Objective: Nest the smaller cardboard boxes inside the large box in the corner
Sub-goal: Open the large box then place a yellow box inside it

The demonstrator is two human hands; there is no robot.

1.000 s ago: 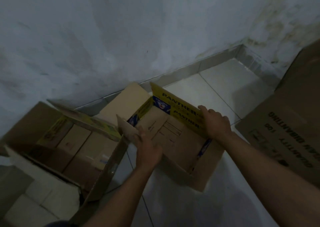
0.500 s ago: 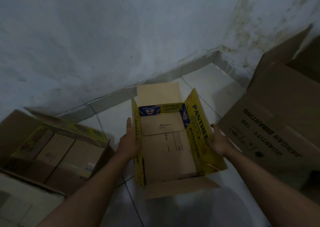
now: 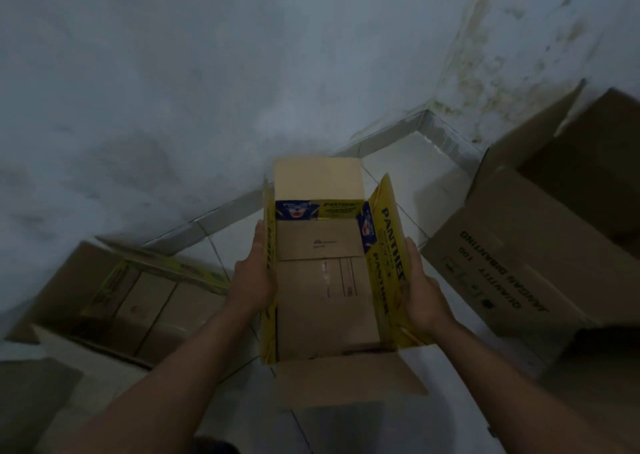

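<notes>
A small open cardboard box (image 3: 325,291) with yellow printed flaps is held up in front of me, its opening facing me and its far flap raised. My left hand (image 3: 252,277) presses flat on its left side. On the opposite side, my right hand (image 3: 420,291) grips behind the yellow right flap. The large brown box (image 3: 540,245) stands at the right near the room's corner, open at the top, with black print on its side. Its inside is dark and I cannot see what it holds.
Another open box (image 3: 138,297) with yellow flaps lies on the tiled floor at the left, with smaller boxes inside it. A pale wall (image 3: 242,90) rises behind, meeting a stained wall at the corner (image 3: 429,114). White floor tiles (image 3: 391,166) show between the boxes.
I lifted the small box off the floor and turned it lengthwise towards me. My hands shifted to its two long sides. My view swung right, showing more of the large box.
</notes>
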